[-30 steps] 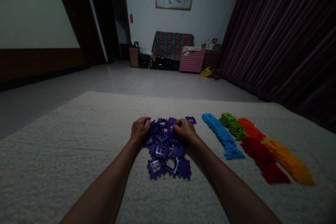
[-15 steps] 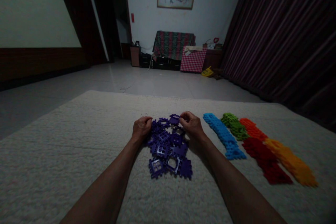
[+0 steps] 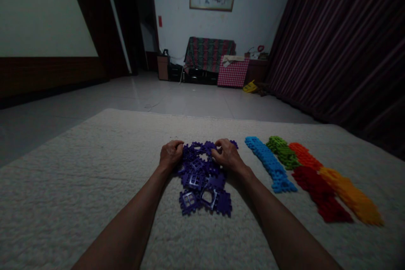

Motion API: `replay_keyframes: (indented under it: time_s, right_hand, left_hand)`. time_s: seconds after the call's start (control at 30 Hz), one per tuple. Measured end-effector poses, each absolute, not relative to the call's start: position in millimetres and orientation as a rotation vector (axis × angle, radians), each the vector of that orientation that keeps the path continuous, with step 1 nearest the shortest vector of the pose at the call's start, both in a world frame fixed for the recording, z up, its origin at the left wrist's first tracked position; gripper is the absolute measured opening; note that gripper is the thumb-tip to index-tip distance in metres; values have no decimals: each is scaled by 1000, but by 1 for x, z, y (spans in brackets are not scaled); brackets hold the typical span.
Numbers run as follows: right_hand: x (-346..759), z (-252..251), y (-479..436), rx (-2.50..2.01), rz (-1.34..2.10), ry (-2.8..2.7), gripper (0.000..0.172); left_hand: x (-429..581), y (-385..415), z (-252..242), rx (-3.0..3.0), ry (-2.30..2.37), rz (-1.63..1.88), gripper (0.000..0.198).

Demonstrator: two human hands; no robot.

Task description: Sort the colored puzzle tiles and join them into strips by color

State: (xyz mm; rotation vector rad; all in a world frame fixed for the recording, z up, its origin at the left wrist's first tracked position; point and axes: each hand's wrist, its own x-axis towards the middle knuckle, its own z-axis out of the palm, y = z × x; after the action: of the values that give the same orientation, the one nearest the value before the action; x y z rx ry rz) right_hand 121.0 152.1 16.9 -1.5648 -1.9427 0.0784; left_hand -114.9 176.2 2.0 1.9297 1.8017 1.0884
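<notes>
At left I see a small red strip [image 3: 160, 21] on the wall, too small to read. My left hand [image 3: 171, 154] is curled against a heap of flat purple notched plastic pieces [image 3: 215, 180] on the cream textured mat [image 3: 95, 156]; I can't tell its grip. My right hand [image 3: 228, 154] bends over the heap's right edge, grip likewise unclear. Beyond lies a long bright-blue plastic row [image 3: 268, 164].

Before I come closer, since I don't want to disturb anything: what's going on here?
A person has both hands at a pile of purple pieces on a pale mat. The left hand is at the pile's left edge, the right hand at its right; whether either grips a piece is unclear. One purple piece shows beyond the right hand. To the right lie blue pieces, green pieces, red pieces and more.
</notes>
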Motion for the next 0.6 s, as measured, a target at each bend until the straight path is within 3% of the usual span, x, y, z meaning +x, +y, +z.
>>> replay_keyframes:
  time_s: [0.23,0.6]
  right_hand:
    - [97,22,139,-1836,49,-1910,37]
    - [114,22,154,-1789,47,-1673,34]
  left_hand:
    - [-114,175,4,1941,1810,1073,30]
    - [-115,174,4,1953,1808,1095,29]
